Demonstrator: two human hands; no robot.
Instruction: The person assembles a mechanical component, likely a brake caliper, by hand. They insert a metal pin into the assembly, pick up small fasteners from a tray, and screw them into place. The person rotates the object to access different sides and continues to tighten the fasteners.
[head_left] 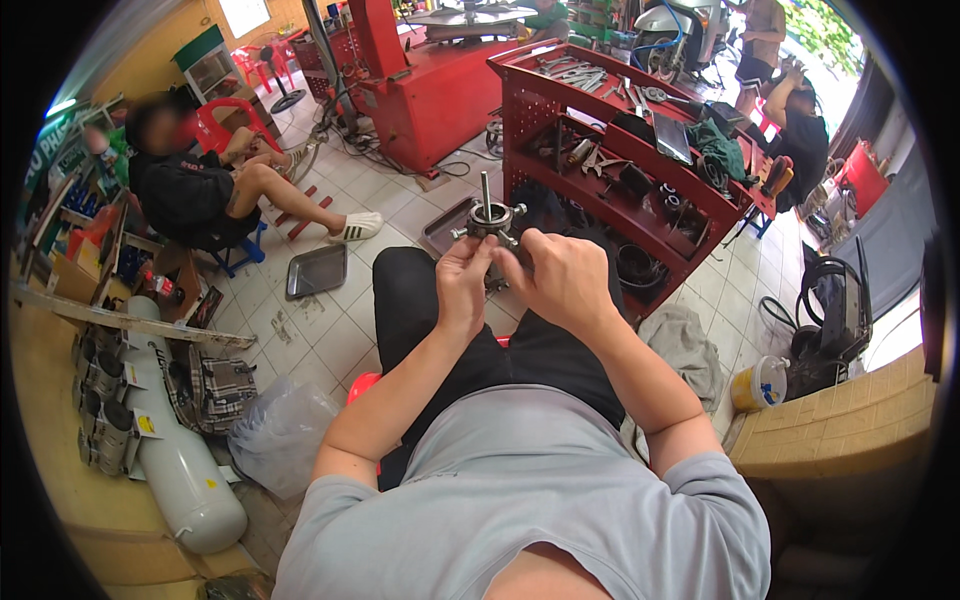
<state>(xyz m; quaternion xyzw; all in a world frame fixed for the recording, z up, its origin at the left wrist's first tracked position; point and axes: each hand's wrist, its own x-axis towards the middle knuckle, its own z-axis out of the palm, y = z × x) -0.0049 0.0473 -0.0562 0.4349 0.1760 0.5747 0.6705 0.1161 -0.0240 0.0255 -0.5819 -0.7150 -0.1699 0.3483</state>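
Note:
Above my knees, a ring-shaped metal tool (489,213) stands up from my hands, with a rod rising through its middle and bolts sticking out around its rim. My left hand (464,289) is closed around its lower left side, thumb and fingers pressed on the metal. On the other side, my right hand (567,277) is curled shut, its thumb and forefinger at one of the side bolts. Part of the tool's underside shows between the hands; the fingers hide the rest.
A grey metal tray (317,272) lies on the tiles ahead left; another tray (450,228) sits behind the tool. To the right stands a red tool cart (620,150) loaded with wrenches. A seated person (195,190) is at the left. A grey cylinder tank (180,450) lies beside me.

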